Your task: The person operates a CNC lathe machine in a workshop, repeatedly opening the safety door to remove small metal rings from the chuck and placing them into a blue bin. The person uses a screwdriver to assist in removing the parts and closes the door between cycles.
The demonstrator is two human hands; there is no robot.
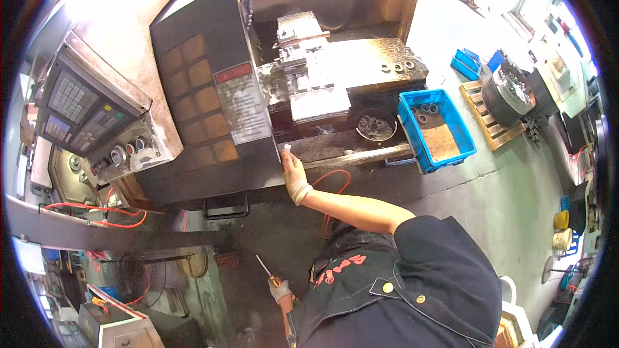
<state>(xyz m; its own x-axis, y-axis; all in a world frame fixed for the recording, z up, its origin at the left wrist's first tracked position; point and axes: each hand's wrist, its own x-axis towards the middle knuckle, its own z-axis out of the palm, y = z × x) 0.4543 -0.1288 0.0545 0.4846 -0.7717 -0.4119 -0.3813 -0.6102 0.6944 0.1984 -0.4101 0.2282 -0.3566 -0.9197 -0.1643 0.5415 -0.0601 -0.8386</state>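
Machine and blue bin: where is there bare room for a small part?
The machine table looks bare between the pale fixture and three rings; the blue bin, between its rings and near wall. Crowded: the round pan, holding dark pieces, and the door's edge, where the right hand rests.

Two hands (295, 179), one held tool (275, 280), three tabletop rings (399, 67)

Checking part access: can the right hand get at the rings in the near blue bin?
Likely yes: the rings lie uncovered in the bin and nothing visible blocks the way, but the right hand must first leave the door edge.
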